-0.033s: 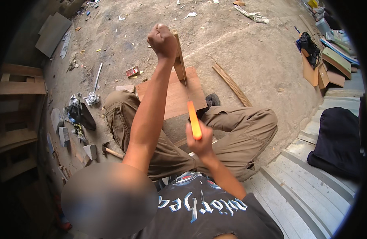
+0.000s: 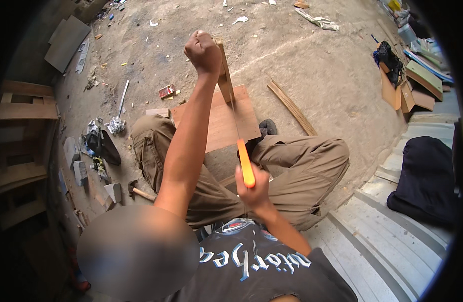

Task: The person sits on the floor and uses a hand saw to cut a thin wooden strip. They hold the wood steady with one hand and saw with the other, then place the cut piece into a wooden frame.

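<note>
Since the earlier frame, the orange handle of the saw (image 2: 246, 163) is sitting nearer the body, the right hand (image 2: 254, 186) having drawn back with it; the left hand (image 2: 203, 53) is showing only a slight shift to the left.

Right hand: grasping the handle, fingers wrapping round it. Left hand: clenching into a fist at the upper left side of a narrow wooden piece (image 2: 225, 83); cannot tell whether it is gripping the wood or only bracing against it.

The wooden piece is rising beyond the far edge of a flat board (image 2: 224, 128), its near end appearing over that board, in front of the crossed legs. The thin blade is running forward from the handle, nearly edge-on to view, and appears to be meeting the near part of the piece; depth of any cut cannot be told. A hammer (image 2: 142, 193) is lying by the knee on the left.

Judgement on technique: the step in hand seems to be a saw stroke. Good work would mean keeping wrist, handle and blade in one line, pulling long and evenly without twisting, bracing the piece firmly against rocking, and keeping the left knuckles clear of the blade's path.
</note>
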`<state>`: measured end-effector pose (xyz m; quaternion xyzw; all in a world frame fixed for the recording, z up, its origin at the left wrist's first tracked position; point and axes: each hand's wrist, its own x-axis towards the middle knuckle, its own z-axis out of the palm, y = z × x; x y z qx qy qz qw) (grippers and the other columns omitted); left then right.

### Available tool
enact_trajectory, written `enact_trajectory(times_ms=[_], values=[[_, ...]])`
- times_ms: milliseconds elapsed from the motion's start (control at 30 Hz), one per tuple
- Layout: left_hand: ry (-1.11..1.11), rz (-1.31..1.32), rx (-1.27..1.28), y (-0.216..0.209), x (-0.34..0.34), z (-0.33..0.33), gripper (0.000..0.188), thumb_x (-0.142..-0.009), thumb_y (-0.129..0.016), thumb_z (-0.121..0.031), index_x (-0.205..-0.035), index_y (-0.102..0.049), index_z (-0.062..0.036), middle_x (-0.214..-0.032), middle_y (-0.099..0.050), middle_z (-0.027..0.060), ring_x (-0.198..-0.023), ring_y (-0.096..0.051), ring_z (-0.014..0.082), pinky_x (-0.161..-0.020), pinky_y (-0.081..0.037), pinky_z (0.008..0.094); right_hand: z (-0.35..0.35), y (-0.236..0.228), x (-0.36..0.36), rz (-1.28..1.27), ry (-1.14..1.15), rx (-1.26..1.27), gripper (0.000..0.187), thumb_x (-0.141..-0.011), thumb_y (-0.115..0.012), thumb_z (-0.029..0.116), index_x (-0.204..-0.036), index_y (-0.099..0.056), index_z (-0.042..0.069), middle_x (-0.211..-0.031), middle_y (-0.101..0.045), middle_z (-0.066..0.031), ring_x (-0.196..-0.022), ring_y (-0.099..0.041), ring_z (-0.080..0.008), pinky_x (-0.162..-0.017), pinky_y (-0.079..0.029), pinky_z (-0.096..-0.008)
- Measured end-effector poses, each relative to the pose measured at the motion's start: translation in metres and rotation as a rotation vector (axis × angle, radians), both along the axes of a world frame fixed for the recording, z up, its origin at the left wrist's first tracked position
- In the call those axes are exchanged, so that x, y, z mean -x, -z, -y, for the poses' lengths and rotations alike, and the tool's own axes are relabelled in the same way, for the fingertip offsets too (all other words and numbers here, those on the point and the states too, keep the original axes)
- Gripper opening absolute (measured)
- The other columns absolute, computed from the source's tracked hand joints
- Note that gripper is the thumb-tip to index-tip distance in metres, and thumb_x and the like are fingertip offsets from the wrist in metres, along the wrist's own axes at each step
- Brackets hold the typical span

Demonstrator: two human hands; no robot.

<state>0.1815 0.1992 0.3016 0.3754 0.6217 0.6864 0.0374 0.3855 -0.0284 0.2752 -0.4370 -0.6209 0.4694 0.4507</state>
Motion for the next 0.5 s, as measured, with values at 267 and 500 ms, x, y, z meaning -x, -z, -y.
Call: enact_trajectory(times_ms=[267,500], values=[[0.023,0.088,-0.059,0.003,0.025,-0.011,0.033,-0.083,-0.042,-0.016,-0.056,-0.053,-0.0025,-0.046,-0.040,0.0011,-0.045,-0.038,0.0122,-0.045,-0.027,0.0316,0.000,-0.017,-0.011,0.022,-0.038,0.031,0.018,-0.088,-0.063,0.007,-0.073,-0.056,0.000,-0.052,-0.051,-0.0087,-0.042,-0.051,-0.0186,-0.044,-0.039,-0.0318],[0.133,0.077,-0.046,0.005,-0.013,-0.002,0.031,-0.087,-0.044,-0.017,-0.059,-0.051,-0.0053,-0.048,-0.044,0.0006,-0.042,-0.036,0.0084,-0.038,-0.024,0.0291,-0.011,-0.023,-0.025,0.106,-0.016,0.105,0.013,-0.086,-0.062,0.007,-0.076,-0.060,-0.002,-0.055,-0.055,-0.0134,-0.047,-0.058,-0.0208,-0.048,-0.044,-0.0325]])
